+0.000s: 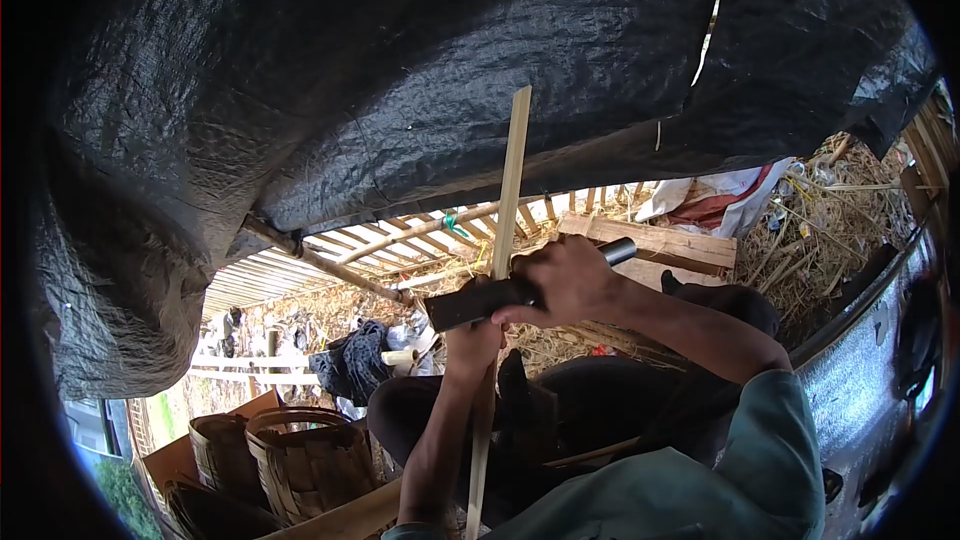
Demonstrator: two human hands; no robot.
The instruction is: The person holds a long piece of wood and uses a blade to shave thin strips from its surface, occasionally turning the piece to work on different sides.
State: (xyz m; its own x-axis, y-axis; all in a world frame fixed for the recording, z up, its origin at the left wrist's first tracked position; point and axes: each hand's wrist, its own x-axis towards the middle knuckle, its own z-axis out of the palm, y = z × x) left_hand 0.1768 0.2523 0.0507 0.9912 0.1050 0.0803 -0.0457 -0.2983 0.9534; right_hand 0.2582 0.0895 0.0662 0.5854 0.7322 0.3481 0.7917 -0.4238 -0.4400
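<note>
Upward, left hand (470, 348) round bamboo strip (512, 170), right hand (568, 280) gripping knife (465, 307)

1. Centre: the knife (475, 305), gripped in the right hand (567, 280), lies crosswise on the upright bamboo strip (511, 175) and bars the way straight across.
2. Twelve o'clock: the black tarpaulin (450, 70) hangs low over the strip's tip, leaving little headroom.
3. Ten o'clock: a bamboo pole (330, 265) slants under the tarpaulin's edge, with open air below.
4. Seven o'clock: woven baskets (300, 460) crowd the ground.
5. Two o'clock: a wooden plank (665, 240) lies well apart, with free room between.
</note>
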